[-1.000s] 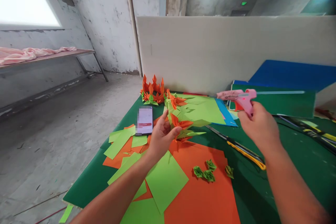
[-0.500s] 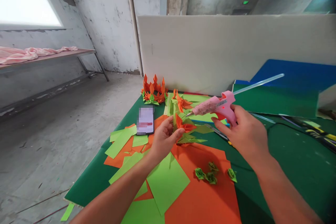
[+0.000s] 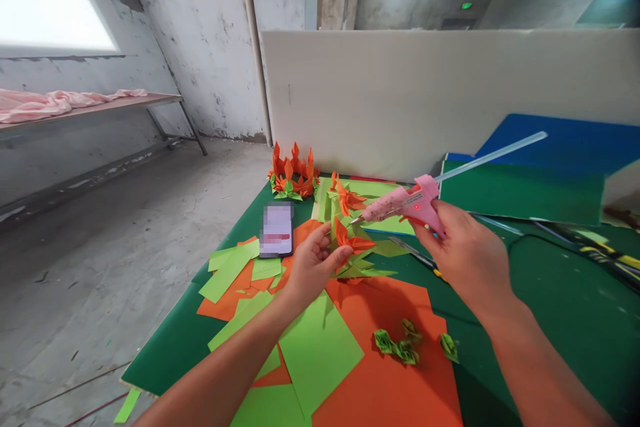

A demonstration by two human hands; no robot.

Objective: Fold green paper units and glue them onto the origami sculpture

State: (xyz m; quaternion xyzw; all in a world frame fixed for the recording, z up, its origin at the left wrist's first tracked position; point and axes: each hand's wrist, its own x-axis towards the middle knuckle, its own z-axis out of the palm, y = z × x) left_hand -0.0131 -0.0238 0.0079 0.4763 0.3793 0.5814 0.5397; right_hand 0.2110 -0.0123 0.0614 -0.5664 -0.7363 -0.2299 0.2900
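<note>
My right hand (image 3: 467,250) is closed round the handle of a pink hot glue gun (image 3: 395,205), a clear glue stick (image 3: 493,155) poking out of its back. The gun's metal nozzle points left, at or very near an orange and green folded paper flower (image 3: 353,240); whether they touch I cannot tell. My left hand (image 3: 317,257) pinches that flower at its left side between thumb and fingers. Just behind lies another orange paper flower (image 3: 349,197) on green paper. Several small green paper rosettes (image 3: 407,351) rest on an orange sheet (image 3: 387,390) nearer me.
A phone (image 3: 277,230) lies left of my left hand, near green sheets (image 3: 320,347). An orange paper crown (image 3: 293,173) stands at the far left corner. Yellow-handled scissors (image 3: 420,253) lie under my right hand. A black cable (image 3: 540,237) and boards (image 3: 525,190) occupy the right.
The glue gun has moved slightly left and down, its nozzle closer to the flower. My left hand still pinches the flower in nearly the same place.
</note>
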